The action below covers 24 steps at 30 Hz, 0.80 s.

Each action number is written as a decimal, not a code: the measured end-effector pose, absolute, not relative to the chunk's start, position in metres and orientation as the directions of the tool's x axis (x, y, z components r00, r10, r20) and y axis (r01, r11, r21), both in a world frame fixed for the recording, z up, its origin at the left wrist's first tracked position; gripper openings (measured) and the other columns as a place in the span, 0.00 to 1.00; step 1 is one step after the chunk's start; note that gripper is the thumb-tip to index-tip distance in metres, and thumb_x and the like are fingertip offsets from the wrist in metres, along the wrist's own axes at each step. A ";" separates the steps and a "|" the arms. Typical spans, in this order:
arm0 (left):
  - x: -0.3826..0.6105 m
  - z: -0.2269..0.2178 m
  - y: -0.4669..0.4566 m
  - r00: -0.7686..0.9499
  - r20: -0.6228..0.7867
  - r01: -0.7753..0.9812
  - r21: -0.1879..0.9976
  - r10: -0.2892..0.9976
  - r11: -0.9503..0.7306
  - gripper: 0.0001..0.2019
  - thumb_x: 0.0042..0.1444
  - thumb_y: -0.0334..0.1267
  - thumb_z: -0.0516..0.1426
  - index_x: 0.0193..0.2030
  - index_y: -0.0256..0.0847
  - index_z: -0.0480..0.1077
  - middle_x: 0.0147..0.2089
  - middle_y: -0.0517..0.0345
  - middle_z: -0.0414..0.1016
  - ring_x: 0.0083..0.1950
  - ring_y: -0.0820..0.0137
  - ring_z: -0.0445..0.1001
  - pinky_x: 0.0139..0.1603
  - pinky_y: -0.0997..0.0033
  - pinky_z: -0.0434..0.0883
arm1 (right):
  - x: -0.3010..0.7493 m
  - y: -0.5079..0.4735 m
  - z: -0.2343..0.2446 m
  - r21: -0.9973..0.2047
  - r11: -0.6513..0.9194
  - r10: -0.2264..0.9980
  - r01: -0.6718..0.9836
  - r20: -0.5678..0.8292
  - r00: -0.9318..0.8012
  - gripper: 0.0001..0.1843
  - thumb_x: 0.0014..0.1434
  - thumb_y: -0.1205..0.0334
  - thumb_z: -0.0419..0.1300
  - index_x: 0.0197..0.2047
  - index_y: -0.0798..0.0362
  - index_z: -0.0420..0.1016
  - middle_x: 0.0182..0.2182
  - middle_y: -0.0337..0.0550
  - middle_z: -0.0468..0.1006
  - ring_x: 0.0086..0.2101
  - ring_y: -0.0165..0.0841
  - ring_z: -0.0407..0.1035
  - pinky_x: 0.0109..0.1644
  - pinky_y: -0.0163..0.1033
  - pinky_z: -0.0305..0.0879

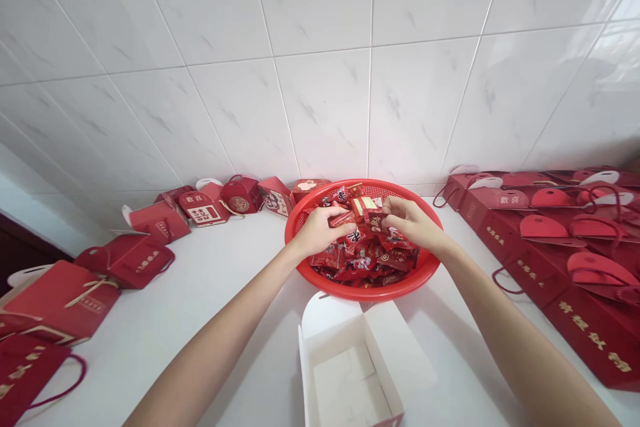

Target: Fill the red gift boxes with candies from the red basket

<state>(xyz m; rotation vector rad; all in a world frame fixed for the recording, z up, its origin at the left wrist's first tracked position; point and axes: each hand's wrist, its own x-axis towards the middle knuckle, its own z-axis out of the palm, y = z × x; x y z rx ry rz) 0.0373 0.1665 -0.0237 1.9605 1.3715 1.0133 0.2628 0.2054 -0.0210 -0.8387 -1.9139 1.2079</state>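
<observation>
White tiles covered the far wall [320, 47], and a white counter [210, 293] ran beneath it from left to right. Flat red gift bags [565, 260] with cord handles lay stacked in rows along the right side of the counter, the nearest ones bearing gold characters. On the left, more red bags [65, 297] and folded red gift boxes [205, 208] lay scattered from the near edge back toward the wall, some upright, some tipped over. A round red plastic basket [420, 273] with a perforated wall stood in the middle of the counter, close to the wall, and it was filled with a heap of red wrapped sweets [363, 260]. Just in front of the basket, on the near side, an open box [350, 373] stood with its white inside showing, its lid flaps spread wide and its rear flap reaching up to the basket's rim. Both bare forearms stretched from the near corners toward the basket. The left hand [317, 232] hovered over the left part of the heap with its fingers curled, pinching a small red packet [344, 219] at its left end. The right hand [413, 221] came in from the right, its fingers bent and closed on red sweets near the top of the pile, just beside the left hand's packet; whether both hands gripped the same piece could not be told.
</observation>
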 end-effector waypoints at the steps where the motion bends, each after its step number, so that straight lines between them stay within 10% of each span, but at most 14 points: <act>1: 0.036 -0.024 0.167 0.190 0.276 0.518 0.787 0.942 -0.335 0.14 0.56 0.45 0.62 0.44 0.39 0.78 0.46 0.53 0.83 0.49 0.58 0.79 0.54 0.59 0.74 | 0.263 0.205 -0.021 -0.926 0.350 0.813 0.142 0.225 -0.537 0.08 0.48 0.60 0.56 0.27 0.48 0.57 0.25 0.35 0.73 0.29 0.32 0.68 0.32 0.37 0.63; 6: 0.035 -0.026 0.169 0.100 0.244 0.513 0.818 0.965 -0.260 0.14 0.55 0.41 0.62 0.46 0.39 0.77 0.53 0.50 0.81 0.56 0.57 0.77 0.61 0.57 0.70 | 0.263 0.204 -0.019 -0.928 0.347 0.827 0.137 0.233 -0.511 0.10 0.49 0.59 0.57 0.26 0.48 0.56 0.21 0.32 0.68 0.24 0.29 0.63 0.28 0.35 0.57; 11: 0.037 -0.027 0.170 0.091 0.158 0.534 0.826 0.983 -0.182 0.09 0.52 0.35 0.58 0.39 0.39 0.77 0.42 0.55 0.83 0.45 0.60 0.80 0.48 0.63 0.75 | 0.264 0.201 -0.017 -0.932 0.319 0.844 0.170 0.198 -0.499 0.13 0.56 0.54 0.58 0.27 0.48 0.58 0.23 0.35 0.72 0.25 0.31 0.66 0.29 0.36 0.59; 17: 0.036 -0.030 0.173 0.031 0.204 0.696 0.698 0.978 -0.168 0.08 0.58 0.40 0.57 0.37 0.41 0.77 0.41 0.55 0.84 0.42 0.61 0.81 0.47 0.62 0.76 | 0.263 0.200 -0.014 -0.855 0.429 0.878 0.292 0.317 -0.360 0.31 0.52 0.41 0.67 0.23 0.49 0.49 0.19 0.30 0.52 0.21 0.25 0.50 0.25 0.35 0.49; 24: 0.029 -0.033 0.180 -0.138 0.234 0.744 0.666 0.962 -0.055 0.14 0.61 0.32 0.52 0.49 0.41 0.76 0.53 0.52 0.81 0.55 0.61 0.79 0.56 0.62 0.75 | 0.264 0.207 -0.021 -0.899 0.378 0.863 0.222 0.255 -0.436 0.18 0.52 0.46 0.65 0.25 0.52 0.70 0.24 0.39 0.72 0.26 0.31 0.66 0.28 0.36 0.63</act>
